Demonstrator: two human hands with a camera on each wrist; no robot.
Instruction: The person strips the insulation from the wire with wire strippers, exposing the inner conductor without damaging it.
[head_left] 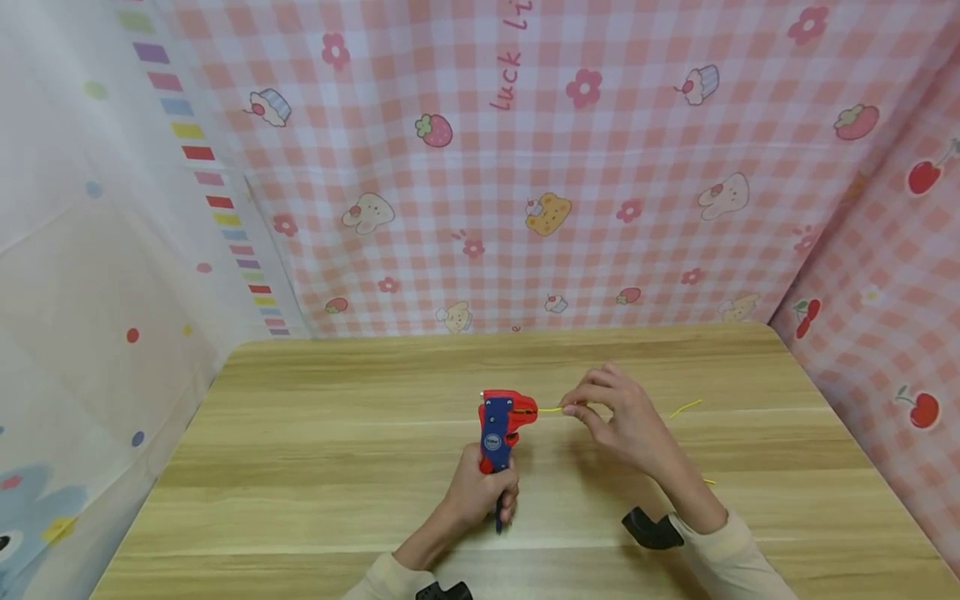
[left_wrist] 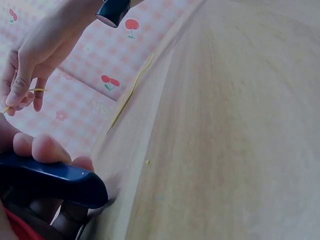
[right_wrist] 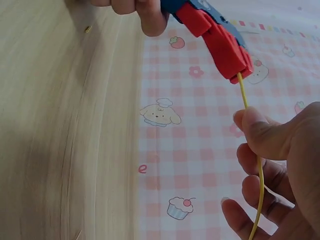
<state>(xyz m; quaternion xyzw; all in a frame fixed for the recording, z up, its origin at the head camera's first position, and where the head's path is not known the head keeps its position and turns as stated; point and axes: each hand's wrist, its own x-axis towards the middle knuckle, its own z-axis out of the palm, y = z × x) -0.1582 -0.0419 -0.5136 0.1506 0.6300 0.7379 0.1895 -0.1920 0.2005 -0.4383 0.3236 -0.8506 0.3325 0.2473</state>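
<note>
My left hand (head_left: 480, 492) grips the handles of a red and blue wire stripper (head_left: 495, 433), held upright above the wooden table with its nose facing right. A thin yellow wire (head_left: 550, 409) runs into the nose of the tool. Thumb and index finger of my right hand (head_left: 621, 417) pinch this wire a short way from the nose. The right wrist view shows the wire's free length (right_wrist: 261, 185) curving down past the other fingers. In the left wrist view, the left fingers (left_wrist: 47, 149) wrap the dark blue handle (left_wrist: 65, 182).
Behind the right hand, a loose yellow wire piece (head_left: 686, 408) lies on the table (head_left: 315, 467); another piece (head_left: 709, 481) shows beside the right forearm. A tiny yellow scrap (left_wrist: 147, 162) lies near the tool. Patterned cloth (head_left: 480, 183) hangs behind the table and at both sides.
</note>
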